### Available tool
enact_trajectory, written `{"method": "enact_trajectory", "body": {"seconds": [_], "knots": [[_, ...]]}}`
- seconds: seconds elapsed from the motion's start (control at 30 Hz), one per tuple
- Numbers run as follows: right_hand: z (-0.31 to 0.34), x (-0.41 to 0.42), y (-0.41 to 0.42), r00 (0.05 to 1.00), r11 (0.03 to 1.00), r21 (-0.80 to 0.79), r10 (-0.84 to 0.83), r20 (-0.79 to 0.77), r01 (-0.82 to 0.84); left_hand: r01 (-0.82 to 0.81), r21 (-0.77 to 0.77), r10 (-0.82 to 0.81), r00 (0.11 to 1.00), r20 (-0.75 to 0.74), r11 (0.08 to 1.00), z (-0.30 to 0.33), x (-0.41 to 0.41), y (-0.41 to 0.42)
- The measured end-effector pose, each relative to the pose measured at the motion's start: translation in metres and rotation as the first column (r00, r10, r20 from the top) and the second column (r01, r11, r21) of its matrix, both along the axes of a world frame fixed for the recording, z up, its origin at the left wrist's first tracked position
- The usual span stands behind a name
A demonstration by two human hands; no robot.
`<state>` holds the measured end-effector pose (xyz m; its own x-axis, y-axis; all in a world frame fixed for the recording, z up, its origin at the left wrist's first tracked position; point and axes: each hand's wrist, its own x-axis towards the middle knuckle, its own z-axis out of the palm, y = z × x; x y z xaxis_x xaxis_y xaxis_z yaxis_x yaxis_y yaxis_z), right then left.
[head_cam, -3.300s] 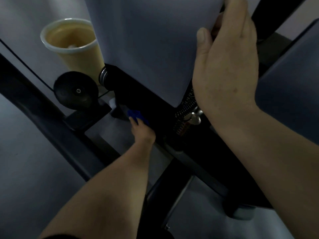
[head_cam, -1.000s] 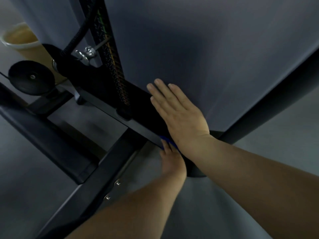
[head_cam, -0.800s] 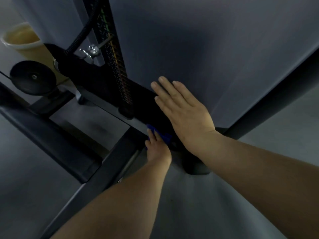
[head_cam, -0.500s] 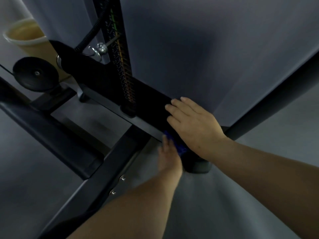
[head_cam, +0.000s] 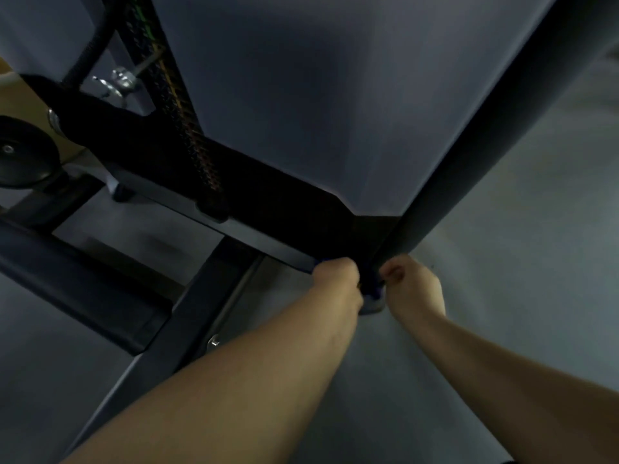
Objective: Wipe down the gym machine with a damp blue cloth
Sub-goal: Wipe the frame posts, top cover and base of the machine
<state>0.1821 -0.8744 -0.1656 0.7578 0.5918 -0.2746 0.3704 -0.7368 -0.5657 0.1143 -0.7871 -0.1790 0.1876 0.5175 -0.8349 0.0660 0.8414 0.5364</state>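
Note:
The gym machine fills the view: a large pale grey panel [head_cam: 335, 105] above a black base bar [head_cam: 268, 209] and a dark upright post [head_cam: 475, 139] on the right. Both hands meet low at the foot of that post. My left hand [head_cam: 336, 279] is closed on the blue cloth [head_cam: 371, 284], of which only a dark blue sliver shows between the hands. My right hand [head_cam: 413, 284] is curled beside it, fingers touching the cloth at the post's rubber foot [head_cam: 370, 304]. Most of the cloth is hidden.
A black floor frame [head_cam: 83, 283] and a crossbar [head_cam: 187, 316] with bolts lie to the left. A black round knob [head_cam: 20, 155] and a tan cup edge [head_cam: 20, 92] sit at far left. A weight stack strip [head_cam: 177, 105] and metal clip [head_cam: 117, 82] stand above. Grey floor [head_cam: 502, 279] spreads right.
My right hand has left the grey panel and dropped to the post's foot beside the left hand. The left hand with the cloth has slid right along the base bar.

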Motion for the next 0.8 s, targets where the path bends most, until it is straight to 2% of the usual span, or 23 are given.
{"method": "enact_trajectory", "body": {"seconds": [0.07, 0.1, 0.13, 0.17, 0.2, 0.23, 0.27, 0.37, 0.43, 0.47, 0.53, 0.63, 0.73, 0.8], "knots": [[-0.008, 0.006, 0.003, 0.963, 0.989, 0.013, -0.144, -0.227, 0.151, -0.021, -0.096, 0.029, 0.996, 0.083, 0.995, 0.012, 0.012, -0.006], [-0.012, 0.008, 0.003, 0.893, 0.965, 0.050, -0.218, -0.393, 0.258, 0.005, -0.101, 0.004, 0.996, 0.087, 0.995, 0.015, 0.013, -0.010], [-0.011, 0.007, 0.003, 0.767, 0.919, 0.073, -0.277, -0.579, 0.387, 0.031, -0.077, -0.025, 0.997, 0.074, 0.997, 0.014, 0.009, -0.012], [-0.009, 0.004, 0.004, 0.589, 0.868, 0.063, -0.279, -0.758, 0.492, 0.055, -0.050, -0.053, 0.998, 0.023, 0.997, 0.010, 0.005, -0.011], [-0.006, 0.001, 0.006, 0.455, 0.841, 0.035, -0.257, -0.852, 0.540, 0.062, -0.021, -0.063, 0.998, -0.027, 0.998, 0.001, 0.000, -0.008], [-0.003, -0.004, 0.008, 0.386, 0.833, 0.040, -0.213, -0.897, 0.551, 0.035, -0.027, -0.036, 0.998, -0.046, 0.999, -0.001, -0.007, -0.004], [-0.004, -0.007, 0.010, 0.391, 0.837, 0.059, -0.191, -0.900, 0.544, 0.052, -0.045, -0.054, 0.998, -0.037, 0.998, 0.002, -0.009, 0.000], [-0.003, 0.000, 0.016, 0.512, 0.789, 0.177, -0.195, -0.836, 0.588, 0.143, -0.039, -0.142, 0.990, 0.017, 0.989, 0.030, 0.006, 0.000], [-0.002, 0.012, 0.017, 0.469, 0.689, 0.181, -0.255, -0.845, 0.701, 0.141, -0.070, -0.132, 0.983, 0.125, 0.988, 0.048, 0.016, -0.006], [-0.001, 0.014, 0.017, 0.468, 0.675, 0.182, -0.270, -0.841, 0.715, 0.134, -0.069, -0.123, 0.981, 0.149, 0.989, 0.048, 0.017, -0.009], [-0.004, 0.010, 0.013, 0.477, 0.716, 0.120, -0.320, -0.819, 0.687, 0.092, -0.083, -0.081, 0.988, 0.130, 0.992, 0.039, 0.010, -0.011], [-0.004, 0.005, 0.015, 0.433, 0.741, 0.018, -0.373, -0.821, 0.671, 0.015, -0.122, 0.005, 0.986, 0.165, 0.992, 0.033, 0.007, -0.007], [0.007, 0.029, 0.015, 0.445, 0.631, 0.113, -0.396, -0.803, 0.767, 0.126, -0.075, -0.105, 0.965, 0.241, 0.989, 0.058, 0.019, -0.018], [0.014, 0.042, 0.008, 0.401, 0.571, 0.123, -0.391, -0.828, 0.812, 0.240, -0.014, -0.234, 0.959, 0.162, 0.971, 0.068, 0.015, -0.028]]}}
